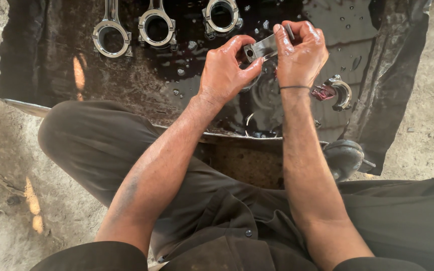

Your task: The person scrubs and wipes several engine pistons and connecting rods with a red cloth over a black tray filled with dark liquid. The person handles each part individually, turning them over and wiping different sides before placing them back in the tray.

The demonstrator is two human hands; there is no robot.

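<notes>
Both my hands hold one small grey metal part (262,47), a curved bearing cap, over a dark oily tray (126,85). My left hand (224,68) grips its left end, thumb beneath. My right hand (300,52) pinches its right end from above; a thin black band circles that wrist. Both hands are wet with oil.
Three shiny connecting rods (110,36) (156,27) (221,15) lie side by side at the tray's far edge. Another bearing cap (340,93) lies at the right on the black sheet (393,75). A shallow dish rim (249,120) sits below my hands. My knees flank the tray on dirt ground.
</notes>
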